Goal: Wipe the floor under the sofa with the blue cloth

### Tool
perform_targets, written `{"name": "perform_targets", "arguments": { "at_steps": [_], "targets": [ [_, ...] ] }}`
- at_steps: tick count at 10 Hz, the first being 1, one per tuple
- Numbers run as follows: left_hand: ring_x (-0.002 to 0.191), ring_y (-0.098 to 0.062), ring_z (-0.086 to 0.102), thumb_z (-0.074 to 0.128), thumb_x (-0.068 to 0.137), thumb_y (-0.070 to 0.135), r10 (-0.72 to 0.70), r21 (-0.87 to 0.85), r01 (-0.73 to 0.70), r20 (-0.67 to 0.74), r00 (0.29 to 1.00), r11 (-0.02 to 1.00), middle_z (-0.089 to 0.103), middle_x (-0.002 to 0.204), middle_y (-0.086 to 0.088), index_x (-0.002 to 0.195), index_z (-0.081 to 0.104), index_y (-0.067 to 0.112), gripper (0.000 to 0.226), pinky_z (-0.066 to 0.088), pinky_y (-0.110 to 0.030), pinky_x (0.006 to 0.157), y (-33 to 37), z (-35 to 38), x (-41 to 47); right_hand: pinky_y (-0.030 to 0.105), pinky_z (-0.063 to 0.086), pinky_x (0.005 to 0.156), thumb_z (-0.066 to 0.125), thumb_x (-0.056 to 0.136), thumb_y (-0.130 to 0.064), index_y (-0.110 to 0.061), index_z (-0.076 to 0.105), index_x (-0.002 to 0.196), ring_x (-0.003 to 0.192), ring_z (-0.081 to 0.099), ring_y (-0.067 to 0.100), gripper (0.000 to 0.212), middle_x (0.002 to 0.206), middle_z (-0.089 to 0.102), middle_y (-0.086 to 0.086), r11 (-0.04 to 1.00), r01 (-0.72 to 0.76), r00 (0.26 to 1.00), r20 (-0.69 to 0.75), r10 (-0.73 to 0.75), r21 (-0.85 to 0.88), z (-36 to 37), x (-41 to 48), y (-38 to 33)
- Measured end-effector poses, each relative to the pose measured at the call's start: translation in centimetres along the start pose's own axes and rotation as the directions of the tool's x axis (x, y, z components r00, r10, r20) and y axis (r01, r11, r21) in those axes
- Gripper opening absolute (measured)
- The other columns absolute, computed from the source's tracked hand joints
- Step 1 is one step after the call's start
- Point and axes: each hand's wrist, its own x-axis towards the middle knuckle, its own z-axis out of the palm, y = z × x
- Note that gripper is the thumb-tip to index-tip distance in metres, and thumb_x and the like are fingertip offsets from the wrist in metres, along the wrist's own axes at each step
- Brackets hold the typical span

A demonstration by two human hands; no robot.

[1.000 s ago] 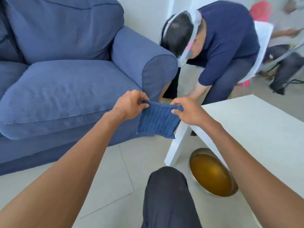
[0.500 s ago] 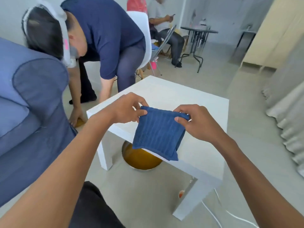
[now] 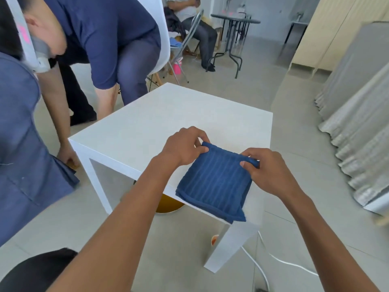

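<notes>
The folded blue ribbed cloth [image 3: 214, 184] lies over the near right part of the small white table [image 3: 164, 119], its lower edge at the table's front edge. My left hand [image 3: 183, 146] pinches the cloth's far left corner. My right hand [image 3: 267, 169] pinches its far right corner. The blue sofa [image 3: 25, 161] shows only as an arm and skirt at the left edge; the floor beneath it is hidden.
A person in a dark blue shirt [image 3: 105, 39] bends down between sofa and table, one hand near the floor. A brass bowl [image 3: 168, 204] sits under the table. White cables [image 3: 273, 260] trail on the tiles. Another person sits on a chair by a black table [image 3: 233, 20]. Grey curtains [image 3: 357, 144] hang right.
My view has swung right, from the sofa to the white table. Both hands carried the cloth from the air over to the table's near right part, where it now rests.
</notes>
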Motion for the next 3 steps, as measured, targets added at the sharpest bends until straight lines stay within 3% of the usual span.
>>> {"name": "perform_targets", "arguments": {
  "at_steps": [1,2,3],
  "targets": [
    [0.093,-0.017,0.063,0.062,0.096,0.032,-0.009,0.007,0.009,-0.062,0.998,1.000,0.067,0.101,0.005,0.111,0.070,0.029,0.018,0.042,-0.028,0.075,-0.1,1.3,0.6,0.033,0.054,0.070,0.061,0.098,-0.016,-0.022,0.073,0.102,0.083,0.066,0.019,0.014,0.098,0.075,-0.001,1.000,-0.022,0.999,-0.029,0.022,-0.019,0.1,1.2,0.6],
    [0.092,-0.016,0.063,0.061,0.096,0.033,-0.033,-0.002,0.033,-0.086,0.996,0.999,0.070,0.105,0.005,0.116,0.067,0.028,0.022,0.044,-0.029,0.076,-0.6,1.8,0.2,0.031,0.049,0.077,0.061,0.098,-0.018,-0.024,0.071,0.111,0.091,0.065,0.019,0.017,0.105,0.072,-0.002,0.996,-0.071,0.997,-0.012,0.071,-0.055,0.8,1.5,1.3],
    [0.094,-0.015,0.063,0.060,0.097,0.036,-0.064,-0.017,0.062,-0.135,0.989,0.998,0.069,0.107,0.006,0.120,0.065,0.028,0.025,0.051,-0.032,0.081,-2.2,1.5,-0.5,0.029,0.045,0.091,0.061,0.099,-0.024,-0.027,0.063,0.127,0.111,0.061,0.019,0.029,0.124,0.066,0.000,0.996,-0.069,0.996,-0.063,0.066,-0.047,1.6,1.0,1.5]
  ]
}}
